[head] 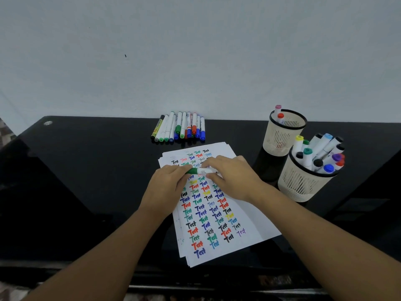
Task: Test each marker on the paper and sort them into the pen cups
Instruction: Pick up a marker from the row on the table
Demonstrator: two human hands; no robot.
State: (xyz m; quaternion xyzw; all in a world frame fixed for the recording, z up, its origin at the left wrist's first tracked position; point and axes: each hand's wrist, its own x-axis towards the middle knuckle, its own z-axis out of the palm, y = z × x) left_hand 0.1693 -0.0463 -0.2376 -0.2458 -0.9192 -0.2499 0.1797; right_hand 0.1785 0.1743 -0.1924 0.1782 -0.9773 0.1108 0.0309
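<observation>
A green marker point(201, 171) with a white barrel lies level above the paper point(245, 227), held between both hands. My left hand point(167, 187) grips its green cap end. My right hand point(234, 177) pinches the white barrel. The paper is a small stack covered in rows of coloured "Test" words. A row of several markers point(180, 127) lies at the back of the desk by the wall. Two cream mesh pen cups stand on the right: the far cup point(282, 135) holds two markers, the near cup point(303, 183) holds several.
The black glossy desk point(86, 170) runs up to a pale wall. Its front edge is at the bottom of the view. A small round metal fitting point(48, 123) sits at the back left corner.
</observation>
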